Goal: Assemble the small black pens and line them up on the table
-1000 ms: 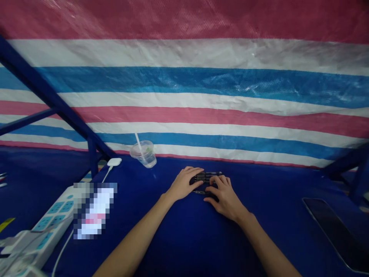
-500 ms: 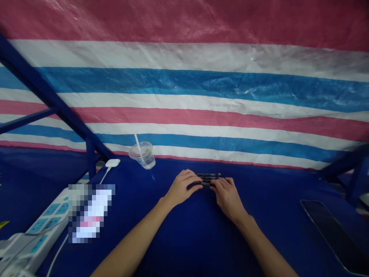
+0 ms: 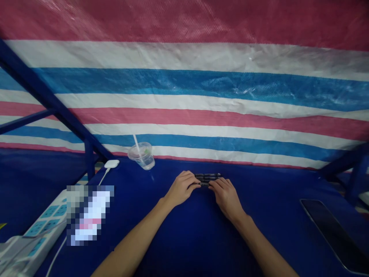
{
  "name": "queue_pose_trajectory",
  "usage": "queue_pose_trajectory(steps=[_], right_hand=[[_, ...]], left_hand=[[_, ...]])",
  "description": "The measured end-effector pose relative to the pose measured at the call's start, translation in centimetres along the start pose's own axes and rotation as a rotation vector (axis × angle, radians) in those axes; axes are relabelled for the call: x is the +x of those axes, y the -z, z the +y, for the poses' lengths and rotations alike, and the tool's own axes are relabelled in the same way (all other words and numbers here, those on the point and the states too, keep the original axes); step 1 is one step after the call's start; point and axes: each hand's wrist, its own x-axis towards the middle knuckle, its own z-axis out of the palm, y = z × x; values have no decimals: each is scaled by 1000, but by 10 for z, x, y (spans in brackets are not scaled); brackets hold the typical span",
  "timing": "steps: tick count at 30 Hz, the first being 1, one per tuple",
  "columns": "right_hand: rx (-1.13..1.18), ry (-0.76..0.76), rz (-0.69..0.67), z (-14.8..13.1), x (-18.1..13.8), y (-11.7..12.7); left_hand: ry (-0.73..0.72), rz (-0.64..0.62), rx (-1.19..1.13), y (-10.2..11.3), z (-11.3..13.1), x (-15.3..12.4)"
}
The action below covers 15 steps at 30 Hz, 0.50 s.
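Note:
A small bundle of dark pens (image 3: 208, 178) lies side by side on the blue table cover (image 3: 190, 234), near its far edge. My left hand (image 3: 181, 187) has its fingers curled and pinches the bundle's left end. My right hand (image 3: 225, 193) pinches the right end the same way, fingers bent over the pens. Both forearms reach in from the bottom of the view. The lower pens are partly hidden under my fingertips.
A clear plastic cup with a straw (image 3: 142, 154) stands at the back left. A white power strip (image 3: 40, 227) with a cable and a white charger (image 3: 111, 164) lie at the left. A dark phone (image 3: 334, 234) rests at the right. A striped tarp (image 3: 184, 96) forms the back wall.
My hands have drawn closer together and squeezed the spread pens into a tighter bundle, with the fingers going from laid over them to pinching the ends.

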Motion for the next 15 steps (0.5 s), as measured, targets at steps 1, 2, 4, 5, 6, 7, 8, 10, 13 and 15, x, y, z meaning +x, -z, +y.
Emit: queue_pose_trajectory(steps=[1, 2, 4, 5, 6, 7, 8, 10, 13, 15], right_hand=[[-2, -10, 4, 0, 0, 0], [-2, -19, 8, 0, 0, 0], [8, -27, 14, -1, 0, 1], [15, -23, 16, -1, 0, 1], [22, -21, 20, -1, 0, 1], [28, -18, 28, -1, 0, 1], [33, -18, 40, -1, 0, 1], [35, -20, 76, -1, 0, 1], [40, -6, 118, -2, 1, 3], [54, 5, 136, -3, 1, 4]], left_hand=[[3, 0, -3, 0, 0, 0], [6, 1, -6, 0, 0, 0], [12, 7, -8, 0, 1, 1], [16, 9, -7, 1, 1, 1], [20, 11, -7, 1, 2, 1], [23, 11, -8, 1, 2, 1], [24, 10, -10, 1, 3, 1], [20, -1, -11, 2, 3, 2], [7, -27, -6, 2, 4, 2], [3, -56, -5, 2, 4, 1]])
